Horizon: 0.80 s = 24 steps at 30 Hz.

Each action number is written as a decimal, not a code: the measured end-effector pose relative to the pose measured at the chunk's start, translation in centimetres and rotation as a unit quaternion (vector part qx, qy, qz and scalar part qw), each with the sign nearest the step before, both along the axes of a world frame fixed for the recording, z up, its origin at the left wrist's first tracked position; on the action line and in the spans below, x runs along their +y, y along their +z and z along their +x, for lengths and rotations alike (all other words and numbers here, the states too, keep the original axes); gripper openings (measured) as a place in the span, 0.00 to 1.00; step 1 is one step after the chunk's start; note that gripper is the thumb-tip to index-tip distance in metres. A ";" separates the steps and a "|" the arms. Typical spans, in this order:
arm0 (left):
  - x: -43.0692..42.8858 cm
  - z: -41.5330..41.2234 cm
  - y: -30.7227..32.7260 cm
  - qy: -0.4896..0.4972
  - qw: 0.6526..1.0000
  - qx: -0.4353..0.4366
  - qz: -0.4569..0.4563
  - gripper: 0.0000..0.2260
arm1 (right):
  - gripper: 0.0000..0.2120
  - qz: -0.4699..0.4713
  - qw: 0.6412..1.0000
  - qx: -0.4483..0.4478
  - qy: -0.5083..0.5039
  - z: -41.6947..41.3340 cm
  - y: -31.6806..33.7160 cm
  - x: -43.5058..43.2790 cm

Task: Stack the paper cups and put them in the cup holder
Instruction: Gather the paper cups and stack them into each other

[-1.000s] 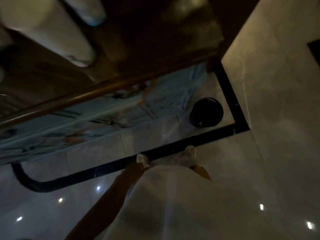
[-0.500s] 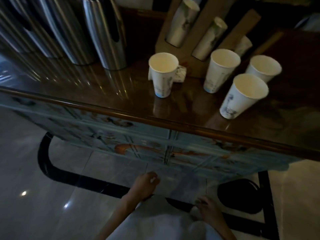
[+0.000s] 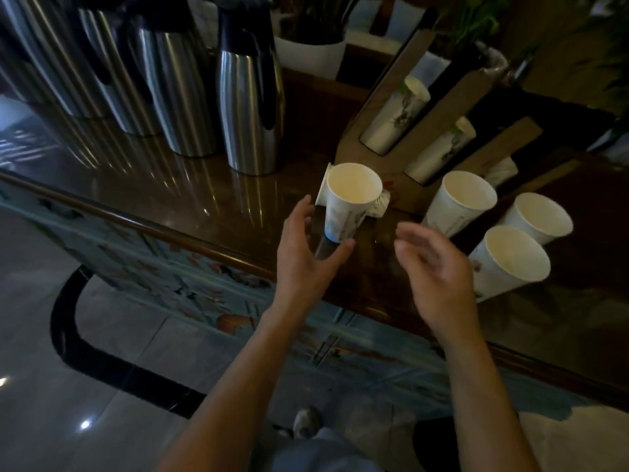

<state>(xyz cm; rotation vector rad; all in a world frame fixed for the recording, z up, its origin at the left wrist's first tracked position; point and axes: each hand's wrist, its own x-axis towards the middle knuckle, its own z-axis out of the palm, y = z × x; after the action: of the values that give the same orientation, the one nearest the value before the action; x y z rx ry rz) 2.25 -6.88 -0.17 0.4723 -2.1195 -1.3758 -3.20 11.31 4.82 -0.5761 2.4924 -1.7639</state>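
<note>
Several white paper cups stand upright on a dark wooden counter (image 3: 190,202). One cup (image 3: 349,202) stands alone at the centre; three more stand to the right: a rear one (image 3: 459,204), a far right one (image 3: 539,218) and a near one (image 3: 507,264). Behind them a brown wooden cup holder (image 3: 377,97) leans back with cup stacks (image 3: 394,117) in its slots. My left hand (image 3: 306,257) is open, its fingers curved just beside the centre cup's base. My right hand (image 3: 435,267) is open, between the centre cup and the near right cup, holding nothing.
Several steel thermos jugs (image 3: 250,107) stand in a row at the counter's back left. A white plant pot (image 3: 311,56) sits behind them. A small white packet (image 3: 381,204) lies behind the centre cup. The counter's front edge (image 3: 170,229) runs diagonally above a tiled floor.
The view swung up from the floor to the counter. Both my hands rose from waist level to the counter, the left arriving beside the centre cup.
</note>
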 end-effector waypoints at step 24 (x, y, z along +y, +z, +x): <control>-10.1 -2.3 -1.8 -0.025 1.000 -0.015 0.005 0.37 | 0.47 0.133 0.985 0.074 0.076 -13.7 -1.4 -10.3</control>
<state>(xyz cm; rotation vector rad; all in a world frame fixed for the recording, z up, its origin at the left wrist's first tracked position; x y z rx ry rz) -0.02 -16.97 -1.96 0.4481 -2.1628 -1.4153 -16.86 1.04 3.37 -0.8762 2.6367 -1.3523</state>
